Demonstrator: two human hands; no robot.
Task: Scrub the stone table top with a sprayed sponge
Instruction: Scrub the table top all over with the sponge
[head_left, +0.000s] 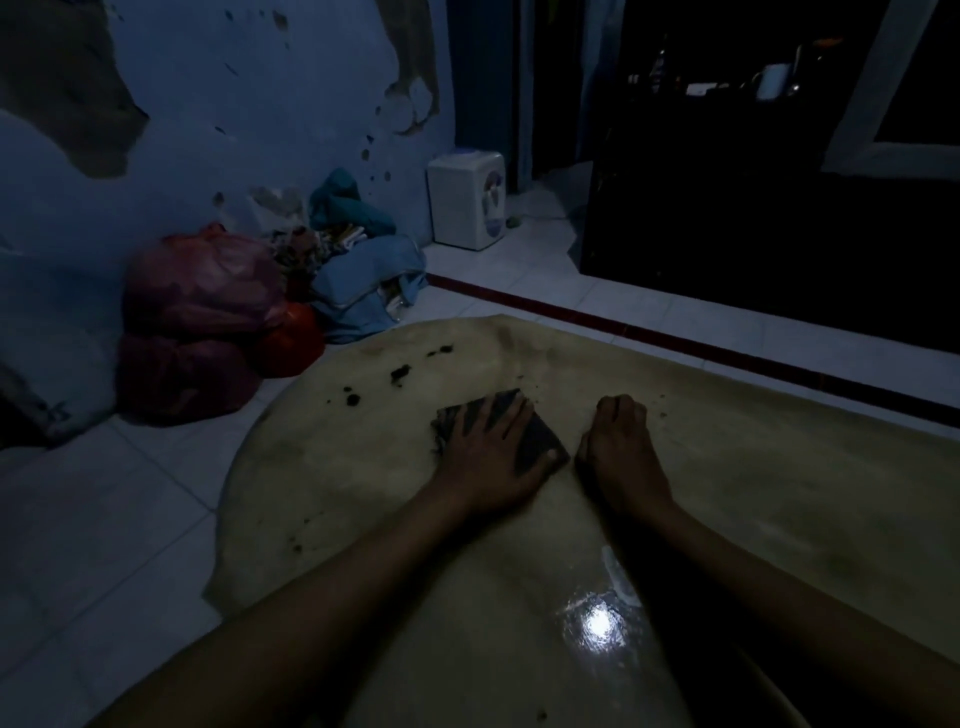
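Observation:
A beige stone table top (753, 467) with a rounded left end fills the lower half of the view. On its middle lies a dark flat sponge (537, 439). My left hand (491, 457) presses flat on the sponge with straight, spread fingers. Just right of the sponge, my right hand (621, 441) rests on the stone as a fist with curled fingers, holding nothing visible. Dark dirt clumps (400, 374) are scattered on the stone beyond the sponge. A wet patch (597, 623) near me reflects a bright light.
Red and pink plastic bags (202, 322) and a heap of blue cloth (363, 280) lie on the white tiled floor left of the table. A white water dispenser (467, 200) stands by the peeling blue wall. Dark furniture (753, 208) rises beyond a red floor strip.

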